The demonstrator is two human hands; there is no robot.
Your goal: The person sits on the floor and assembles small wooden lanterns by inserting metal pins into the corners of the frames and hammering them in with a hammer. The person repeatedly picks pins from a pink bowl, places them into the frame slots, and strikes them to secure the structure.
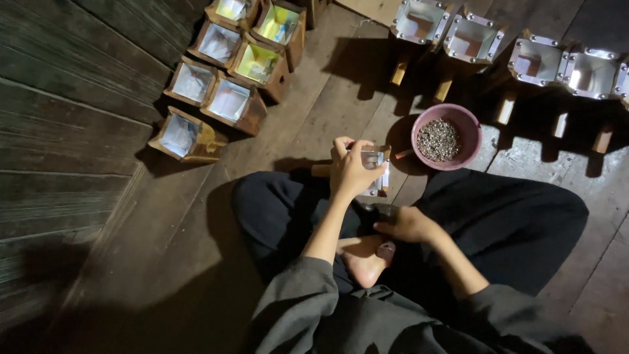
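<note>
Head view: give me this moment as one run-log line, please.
left hand: grips small metal-lined box | right hand: low by lap, contents unclear | pink bowl: small metal pieces | wooden boxes: upper left on floor

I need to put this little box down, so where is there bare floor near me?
Bare planks lie between the wood-sided boxes at upper left and the pink bowl, ahead of your left hand. More bare floor sits beside your left knee. It is crowded along the metal-rimmed boxes at top right and around the bowl; your right hand rests in your lap.
</note>
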